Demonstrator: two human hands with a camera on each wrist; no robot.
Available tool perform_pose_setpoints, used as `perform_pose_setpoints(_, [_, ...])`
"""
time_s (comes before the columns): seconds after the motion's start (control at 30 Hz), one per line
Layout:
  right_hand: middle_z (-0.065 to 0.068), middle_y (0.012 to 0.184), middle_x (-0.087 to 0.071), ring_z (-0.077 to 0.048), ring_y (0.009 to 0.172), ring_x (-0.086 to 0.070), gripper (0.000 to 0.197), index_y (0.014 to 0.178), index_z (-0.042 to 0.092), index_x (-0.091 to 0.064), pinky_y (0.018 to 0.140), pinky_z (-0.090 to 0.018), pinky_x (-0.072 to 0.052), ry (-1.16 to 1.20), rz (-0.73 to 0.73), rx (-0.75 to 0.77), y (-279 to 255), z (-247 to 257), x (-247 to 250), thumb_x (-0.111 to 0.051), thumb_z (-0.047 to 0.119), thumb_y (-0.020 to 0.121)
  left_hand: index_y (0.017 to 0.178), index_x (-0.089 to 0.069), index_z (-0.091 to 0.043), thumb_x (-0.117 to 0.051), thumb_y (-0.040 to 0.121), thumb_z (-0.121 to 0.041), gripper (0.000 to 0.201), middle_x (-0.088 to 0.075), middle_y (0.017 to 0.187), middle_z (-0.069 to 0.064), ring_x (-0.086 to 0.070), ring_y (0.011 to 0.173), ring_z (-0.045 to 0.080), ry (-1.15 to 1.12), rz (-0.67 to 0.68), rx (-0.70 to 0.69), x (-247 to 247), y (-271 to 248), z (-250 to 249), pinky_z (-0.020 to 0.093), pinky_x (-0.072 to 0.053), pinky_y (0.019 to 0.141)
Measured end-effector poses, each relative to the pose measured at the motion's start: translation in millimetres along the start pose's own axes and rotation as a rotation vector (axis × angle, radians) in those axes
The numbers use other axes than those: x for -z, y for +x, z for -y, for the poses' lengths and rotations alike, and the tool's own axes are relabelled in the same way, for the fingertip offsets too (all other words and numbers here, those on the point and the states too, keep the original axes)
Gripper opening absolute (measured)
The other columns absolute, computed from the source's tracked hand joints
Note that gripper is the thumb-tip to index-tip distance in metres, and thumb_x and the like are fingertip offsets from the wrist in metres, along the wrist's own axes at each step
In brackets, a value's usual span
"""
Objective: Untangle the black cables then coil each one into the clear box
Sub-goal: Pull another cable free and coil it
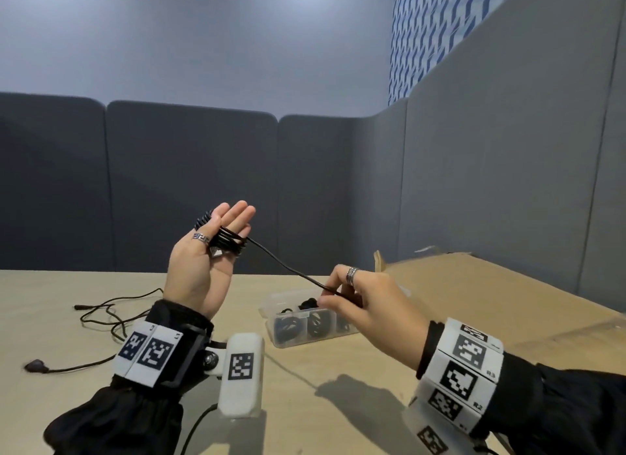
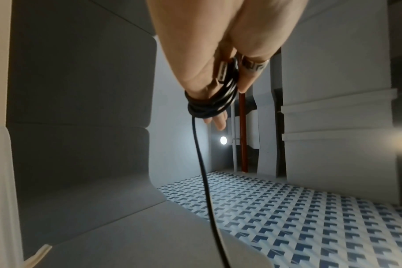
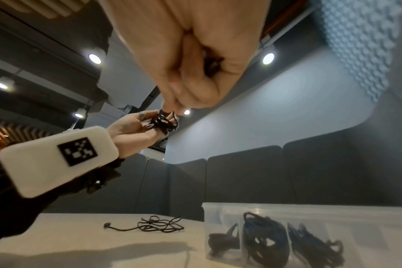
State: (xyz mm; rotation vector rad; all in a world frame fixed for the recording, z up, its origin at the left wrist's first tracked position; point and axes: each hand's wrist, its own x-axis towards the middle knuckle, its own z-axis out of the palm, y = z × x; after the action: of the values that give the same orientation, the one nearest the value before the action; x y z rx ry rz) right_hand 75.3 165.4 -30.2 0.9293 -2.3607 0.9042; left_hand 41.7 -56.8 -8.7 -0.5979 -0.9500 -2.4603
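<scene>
left fingers [image 1: 233, 217] straight inside glossy round cable [image 1: 284, 266] loops, right fingers [image 1: 330, 297] pinching its thin strand

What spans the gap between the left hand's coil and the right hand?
Head view: one taut run of black cable from the coil wound on the left hand down to the right hand, which pinches it. Nothing else in between.

Loose cable [image 1: 111, 314] lies left of the clear box [image 1: 306, 322] on the table [image 1: 47, 285].
</scene>
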Motion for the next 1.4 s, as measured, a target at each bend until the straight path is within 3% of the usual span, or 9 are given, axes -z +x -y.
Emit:
perform_pose_setpoints(0.13, [0.016,0.075,-0.064,-0.001,0.078,-0.055,0.025,0.096,0.028,-0.068,0.054,-0.012,-0.033,-0.295,0.036,0.207,-4.3,11.1,3.4,-0.048,0.042,0.095,0.129,-0.04,0.004,-0.037,0.099,-0.006,0.032,-0.069,0.108,0.015,-0.067,0.103,0.027,0.171,0.001,0.022,1.2,2.6,7.2,0.03,-0.054,0.089])
perform_pose_setpoints(0.23, [0.011,0.08,-0.046,-0.01,0.066,-0.051,0.047,0.096,0.031,-0.066,0.05,-0.024,-0.035,-0.46,0.057,0.34,1.4,22.6,5.8,-0.026,0.055,0.091,0.112,-0.053,-0.002,-0.039,0.098,-0.006,0.02,-0.074,0.09,0.008,-0.068,0.096,0.026,0.538,0.089,0.103,1.7,-2.2,20.2,0.036,-0.049,0.096])
perform_pose_setpoints(0.47, [0.013,0.074,-0.039,-0.01,0.071,-0.048,0.035,0.092,0.031,-0.068,0.06,-0.029,-0.033,-0.408,-0.15,0.046,52.4,5.5,27.4,-0.04,0.052,0.094,0.106,-0.064,0.004,-0.038,0.088,-0.064,0.075,-0.053,0.054,0.011,-0.047,0.041,0.014,0.695,0.571,0.564,-5.0,-22.9,16.4,0.021,-0.044,0.052])
perform_pose_setpoints(0.6, [0.012,0.06,-0.052,-0.003,0.058,-0.045,0.018,0.073,0.033,-0.059,0.062,-0.025,-0.039,-0.002,-0.081,-0.001,56.7,-20.8,5.6,-0.059,0.044,0.088,0.084,-0.072,-0.007,-0.072,0.071,-0.053,0.047,-0.042,0.038,-0.006,-0.03,0.03,0.002,0.551,0.752,0.528,-4.4,-25.0,11.4,0.018,-0.04,0.045])
perform_pose_setpoints(0.77, [0.011,0.056,-0.053,0.0,0.048,-0.044,0.022,0.078,0.026,-0.063,0.052,-0.013,-0.036,0.311,0.08,-0.049,44.1,-23.8,-19.4,-0.051,0.022,0.096,0.062,-0.06,-0.011,-0.082,0.062,-0.045,0.04,-0.025,0.041,-0.001,-0.028,0.026,0.001,0.326,0.617,0.51,-8.1,-27.1,15.4,0.014,-0.037,0.038])
perform_pose_setpoints(0.87, [0.004,0.059,-0.045,-0.005,0.046,-0.04,0.021,0.101,0.004,-0.058,0.045,-0.017,-0.039,0.643,0.137,-0.149,37.0,-19.0,-33.1,-0.042,0.017,0.101,0.06,-0.057,-0.016,-0.081,0.065,-0.042,0.036,-0.04,0.045,-0.004,-0.03,0.026,0.0,0.173,0.598,0.546,-10.1,-28.3,21.7,0.016,-0.041,0.042])
perform_pose_setpoints(1.03, [0.002,0.068,-0.028,-0.007,0.047,-0.022,0.027,0.108,0.026,-0.047,0.043,-0.017,-0.027,1.157,0.248,-0.365,27.8,-7.8,-37.1,-0.039,0.048,0.097,0.063,-0.058,-0.013,-0.076,0.071,-0.034,0.029,-0.043,0.049,-0.004,-0.034,0.028,0.005,-0.029,0.525,0.562,-12.4,-27.7,27.5,0.02,-0.047,0.049])
perform_pose_setpoints(1.13, [0.0,0.069,-0.031,-0.007,0.047,-0.022,0.054,0.101,0.023,-0.052,0.043,-0.017,-0.026,1.055,0.194,-0.362,26.8,-12.8,-36.0,-0.037,0.072,0.083,0.064,-0.06,-0.013,-0.081,0.064,-0.037,0.031,-0.044,0.052,-0.003,-0.04,0.031,0.005,0.071,0.482,0.578,-11.5,-28.1,34.1,0.021,-0.049,0.051])
perform_pose_setpoints(1.4, [-0.008,0.063,-0.045,-0.002,0.038,-0.028,0.035,0.073,0.021,-0.053,0.04,-0.015,-0.022,0.65,0.045,-0.237,22.9,-23.9,-28.4,-0.036,0.035,0.101,0.067,-0.07,-0.012,-0.063,0.084,-0.021,0.02,-0.057,0.065,0.009,-0.057,0.055,0.012,0.534,0.434,0.481,-12.9,-29.4,34.6,0.02,-0.051,0.063])
